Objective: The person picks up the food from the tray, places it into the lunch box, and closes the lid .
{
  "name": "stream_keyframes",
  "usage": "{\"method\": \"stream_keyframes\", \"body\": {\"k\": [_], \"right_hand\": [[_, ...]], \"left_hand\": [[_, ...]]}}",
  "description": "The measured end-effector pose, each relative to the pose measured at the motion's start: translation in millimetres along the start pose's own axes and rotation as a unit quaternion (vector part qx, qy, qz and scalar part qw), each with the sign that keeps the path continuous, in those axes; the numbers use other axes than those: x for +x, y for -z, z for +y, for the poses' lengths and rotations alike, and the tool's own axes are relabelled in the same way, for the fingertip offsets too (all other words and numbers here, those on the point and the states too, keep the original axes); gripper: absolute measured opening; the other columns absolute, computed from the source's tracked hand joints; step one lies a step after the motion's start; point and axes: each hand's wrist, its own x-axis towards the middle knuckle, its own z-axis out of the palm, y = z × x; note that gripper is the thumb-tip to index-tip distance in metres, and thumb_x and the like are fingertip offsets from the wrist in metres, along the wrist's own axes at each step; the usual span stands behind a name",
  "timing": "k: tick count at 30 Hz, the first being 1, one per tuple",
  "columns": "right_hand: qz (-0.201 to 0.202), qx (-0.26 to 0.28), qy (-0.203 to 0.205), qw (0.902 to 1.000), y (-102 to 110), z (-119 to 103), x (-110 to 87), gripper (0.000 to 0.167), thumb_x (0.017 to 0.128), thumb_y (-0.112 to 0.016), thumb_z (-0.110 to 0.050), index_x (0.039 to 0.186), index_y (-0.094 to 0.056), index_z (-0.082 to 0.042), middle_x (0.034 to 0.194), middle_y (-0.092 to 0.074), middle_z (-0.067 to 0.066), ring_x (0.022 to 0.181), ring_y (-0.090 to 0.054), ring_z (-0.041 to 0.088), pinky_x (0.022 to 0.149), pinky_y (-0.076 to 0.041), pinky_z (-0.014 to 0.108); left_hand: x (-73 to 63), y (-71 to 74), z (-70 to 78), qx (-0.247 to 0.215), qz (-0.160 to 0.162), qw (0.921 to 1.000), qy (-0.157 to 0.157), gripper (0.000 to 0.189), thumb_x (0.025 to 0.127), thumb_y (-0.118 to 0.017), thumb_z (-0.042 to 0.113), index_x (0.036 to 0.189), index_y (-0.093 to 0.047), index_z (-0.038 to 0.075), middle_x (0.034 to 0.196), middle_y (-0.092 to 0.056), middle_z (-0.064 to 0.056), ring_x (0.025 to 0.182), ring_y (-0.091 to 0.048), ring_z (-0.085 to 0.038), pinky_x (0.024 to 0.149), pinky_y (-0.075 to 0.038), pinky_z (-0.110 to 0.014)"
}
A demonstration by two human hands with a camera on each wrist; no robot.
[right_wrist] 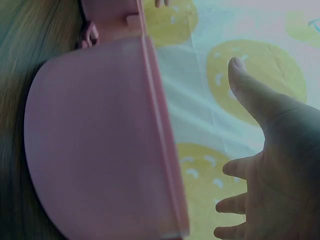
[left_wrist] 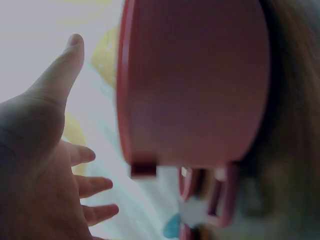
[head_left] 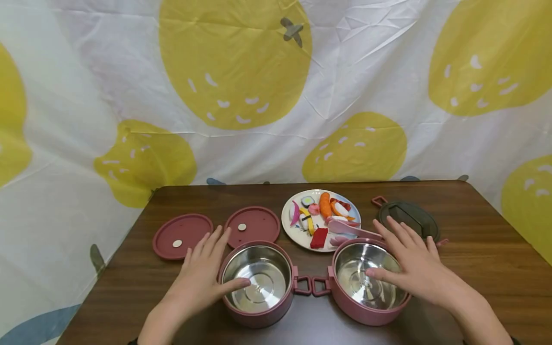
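Note:
Two pink pots with steel insides stand side by side near the front of the table, their handles almost meeting. Over the outer side of the left pot (head_left: 258, 318) is my left hand (head_left: 200, 275), its fingers spread and nothing in it. My right hand (head_left: 416, 270) hovers likewise over the outer side of the right pot (head_left: 366, 314), fingers apart and holding nothing. The left wrist view shows the left pot's wall (left_wrist: 195, 90) beside the spread left hand (left_wrist: 40, 150). In the right wrist view, the right hand (right_wrist: 280, 160) is apart from the right pot's wall (right_wrist: 100, 135).
Two pink lids (head_left: 194, 230) with white knobs lie behind the left pot. A plate (head_left: 293, 235) of toy sushi and sausage sits at the back, a pink spatula (head_left: 351, 230) across its edge. Behind the right hand lies a dark oval pan-like piece (head_left: 401, 215). A lemon-print cloth (head_left: 258, 158) hangs behind.

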Motion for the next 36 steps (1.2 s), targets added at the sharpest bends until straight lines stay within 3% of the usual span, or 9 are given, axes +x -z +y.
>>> {"method": "stream_keyframes", "body": {"k": [5,12,17,23,28,36], "right_hand": [[-0.007,0.002,-0.022,0.9997,-0.9,13.6,2.4,0.096,0.085,-0.068,-0.06,0.161,-0.018,-0.027,0.164,-0.018,0.021,0.145,-0.019,0.053,0.098,-0.009,0.088],[0.005,0.004,-0.02,0.9998,-3.4,35.1,7.7,0.087,0.091,-0.065,-0.053,0.159,-0.024,-0.016,0.16,-0.025,0.027,0.141,-0.025,0.055,0.096,-0.016,0.087],[0.014,0.024,-0.01,0.9996,-2.5,49.6,13.7,0.077,0.096,-0.061,-0.045,0.154,-0.033,-0.003,0.155,-0.032,0.033,0.139,-0.031,0.056,0.099,-0.026,0.082],[0.016,0.056,0.004,0.9983,-0.7,62.8,16.9,0.06,0.1,-0.057,-0.039,0.146,-0.046,-0.002,0.148,-0.044,0.028,0.136,-0.04,0.052,0.102,-0.037,0.071],[0.042,0.041,0.035,0.9977,-2.4,76.7,23.1,0.044,0.097,-0.064,-0.027,0.133,-0.06,-0.002,0.132,-0.062,0.023,0.125,-0.054,0.046,0.098,-0.045,0.065],[0.025,0.04,0.058,0.9972,-10.6,96.6,28.9,0.044,0.088,-0.075,-0.019,0.128,-0.065,-0.004,0.124,-0.069,0.014,0.117,-0.063,0.038,0.094,-0.053,0.056]], "left_hand": [[-2.5,-8.4,-16.3,-0.079,-0.027,0.9965,0.0,0.107,0.079,-0.074,0.062,0.158,-0.025,0.008,0.163,-0.026,-0.02,0.149,-0.026,-0.043,0.116,-0.026,-0.068],[-5.3,-13.7,-36.5,-0.181,-0.081,0.9796,-0.032,0.108,0.076,-0.082,0.05,0.159,-0.021,0.019,0.163,-0.028,-0.016,0.149,-0.028,-0.042,0.112,-0.034,-0.067],[-7.1,-17.1,-42.0,-0.198,-0.089,0.9745,-0.058,0.112,0.072,-0.085,0.05,0.16,-0.021,0.023,0.162,-0.031,-0.014,0.148,-0.032,-0.038,0.111,-0.036,-0.065],[-6.6,-22.1,-42.2,-0.193,-0.097,0.9731,-0.079,0.122,0.066,-0.084,0.058,0.161,-0.016,0.023,0.163,-0.03,-0.01,0.147,-0.033,-0.03,0.113,-0.038,-0.058],[-4.6,-25.6,-40.4,-0.191,-0.102,0.9719,-0.092,0.124,0.065,-0.084,0.061,0.161,-0.014,0.024,0.162,-0.03,-0.009,0.146,-0.034,-0.029,0.112,-0.041,-0.053],[-4.3,-25.8,-39.2,-0.192,-0.103,0.9718,-0.089,0.124,0.064,-0.083,0.064,0.161,-0.016,0.025,0.161,-0.033,-0.008,0.144,-0.037,-0.027,0.112,-0.041,-0.055]]}}
